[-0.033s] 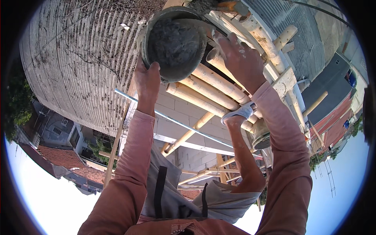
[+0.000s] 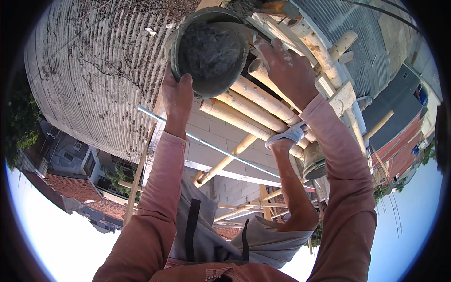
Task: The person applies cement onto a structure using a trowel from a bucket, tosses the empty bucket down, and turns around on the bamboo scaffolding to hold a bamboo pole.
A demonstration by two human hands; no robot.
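As I see it from afar, the left hand (image 2: 177, 96) pinches the bucket (image 2: 213, 91), thumb over its rim.
Between the hands, near the poles (image 2: 263, 109), it holds mortar (image 2: 206, 51): heavy, I'd judge, stiff-walled, maybe slick; grip opposite rims. Right hand (image 2: 289, 70) at its right rim; whether those fingers pinch, I cannot tell.

Corrugated roofing (image 2: 94, 84) before me: weathered, debris-strewn | pale block wall (image 2: 201, 124): joints visible | red-tiled roofs (image 2: 70, 189): beyond | sky (image 2: 397, 244): blue at right, daylight strong
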